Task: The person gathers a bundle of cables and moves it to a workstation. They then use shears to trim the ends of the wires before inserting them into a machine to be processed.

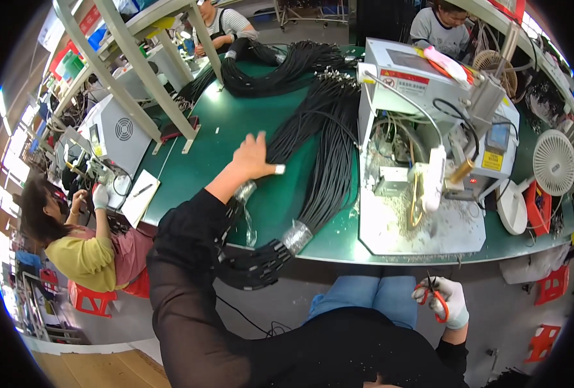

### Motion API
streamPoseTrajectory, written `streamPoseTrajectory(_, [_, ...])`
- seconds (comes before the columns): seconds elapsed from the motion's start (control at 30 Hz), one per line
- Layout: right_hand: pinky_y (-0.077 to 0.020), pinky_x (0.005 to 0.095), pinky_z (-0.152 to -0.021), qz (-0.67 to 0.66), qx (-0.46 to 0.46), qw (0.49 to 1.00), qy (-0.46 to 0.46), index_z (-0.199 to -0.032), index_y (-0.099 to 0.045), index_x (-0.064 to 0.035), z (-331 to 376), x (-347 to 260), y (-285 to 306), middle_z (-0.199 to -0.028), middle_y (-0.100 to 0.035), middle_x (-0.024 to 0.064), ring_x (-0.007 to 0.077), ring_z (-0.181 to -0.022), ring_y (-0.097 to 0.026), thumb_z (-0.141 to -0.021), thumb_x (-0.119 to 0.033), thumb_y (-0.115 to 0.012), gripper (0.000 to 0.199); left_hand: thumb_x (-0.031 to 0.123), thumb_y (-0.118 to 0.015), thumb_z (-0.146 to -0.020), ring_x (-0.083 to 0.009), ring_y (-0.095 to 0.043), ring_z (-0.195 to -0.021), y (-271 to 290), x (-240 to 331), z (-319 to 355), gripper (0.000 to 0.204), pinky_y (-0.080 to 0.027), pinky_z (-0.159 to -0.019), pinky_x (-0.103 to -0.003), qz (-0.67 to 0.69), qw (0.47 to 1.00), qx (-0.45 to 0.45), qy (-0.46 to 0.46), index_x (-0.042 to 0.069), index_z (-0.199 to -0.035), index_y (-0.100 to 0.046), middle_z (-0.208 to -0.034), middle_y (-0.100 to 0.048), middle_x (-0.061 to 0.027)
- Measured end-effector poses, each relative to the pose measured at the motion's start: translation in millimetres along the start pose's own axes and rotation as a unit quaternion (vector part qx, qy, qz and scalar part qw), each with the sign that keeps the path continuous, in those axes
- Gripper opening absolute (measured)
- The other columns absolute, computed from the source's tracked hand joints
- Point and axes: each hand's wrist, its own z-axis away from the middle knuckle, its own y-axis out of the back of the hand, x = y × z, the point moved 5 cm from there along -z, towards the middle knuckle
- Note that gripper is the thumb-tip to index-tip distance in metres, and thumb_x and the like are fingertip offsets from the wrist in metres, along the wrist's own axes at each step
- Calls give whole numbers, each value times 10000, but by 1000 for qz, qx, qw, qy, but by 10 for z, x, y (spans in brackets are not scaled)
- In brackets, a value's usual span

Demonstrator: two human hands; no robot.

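Observation:
My left hand [253, 159] is stretched over the green table at the left edge of a thick bundle of black cables [329, 158]. Its fingers are spread, slightly blurred, and a white wrap covers the thumb tip. Whether it touches the cables, I cannot tell. Clear plastic wrap [297, 238] binds the bundle's near end, where black connectors [261, 265] hang past the table edge. My right hand [455, 302], in a white glove, is held low beside my lap, closed around red-handled scissors [440, 304] with dark blades pointing up.
A grey bench machine [423, 97] stands right of the cables, its base plate [423, 242] strewn with scraps. More black cables [267, 74] lie behind. A white fan [552, 161] and red bin [538, 207] sit far right. A co-worker [86, 239] sits at left; two others work beyond.

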Motion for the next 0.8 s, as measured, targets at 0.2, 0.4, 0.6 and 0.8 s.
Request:
streamPoseTrajectory(0.2, [-521,323,-740,-30,48,998,-26,-1083,-549,126,-103,34,25,-892,-659,184,210,-791,-637,-772,-316,-737,572,284,-816,-696,-234,-596,-1025,-469,-448,-140,749,-470,-915,-341,439,871,-207,75,-94,-1248,-480,-1173,-590,-140])
streamPoseTrajectory(0.4, [-522,330,-718,-62,43,997,-28,-1073,-540,104,-262,62,32,-879,-660,185,225,-767,-640,-764,-425,-770,654,212,-798,-719,-146,-566,-987,918,-258,-426,676,-458,-894,-303,364,905,-196,-100,-77,-1242,-483,-1138,-602,-98])
streamPoseTrajectory(0.6, [-517,303,-739,25,-114,990,-75,-1109,-569,20,-797,-26,-685,-985,-663,121,195,-843,-650,-819,-223,-732,412,433,-739,-744,-405,-567,-1085,701,653,-217,791,-468,-908,-402,79,931,-217,-283,-36,-1285,-403,-1163,-575,-260])
streamPoseTrajectory(0.8, [-509,367,-712,309,-173,862,362,-1092,-589,-79,-1456,-277,-1675,-888,-612,104,289,-770,-618,-776,-183,-712,355,556,-733,-694,-438,-546,-1106,-98,931,-433,979,-447,-931,-435,76,957,-261,-98,-78,-1326,-338,-1169,-552,-322])
